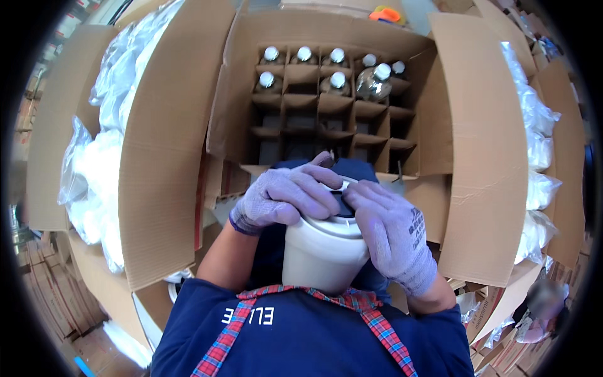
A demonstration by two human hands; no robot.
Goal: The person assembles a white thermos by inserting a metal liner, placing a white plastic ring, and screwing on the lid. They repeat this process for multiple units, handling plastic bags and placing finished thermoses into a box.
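A white round canister [320, 261] stands upright against my front, its lid [326, 227] facing up. My left hand [282, 193], in a pale lilac knit glove, curls its fingers over the far left of the lid. My right hand [394, 234], gloved alike, grips the lid's right side, its fingers bent toward the middle. Between the fingertips shows a dark patch [343, 206] on the lid; my fingers hide part of it.
Ahead is an open divided carton [333, 103], with clear white-capped bottles [337, 81] in several compartments. One bottle [375, 83] sits higher, tilted. Cartons with clear plastic bags [103, 169] flank me both sides. An orange tape roll [386, 14] lies beyond. A person [543, 301] is at far right.
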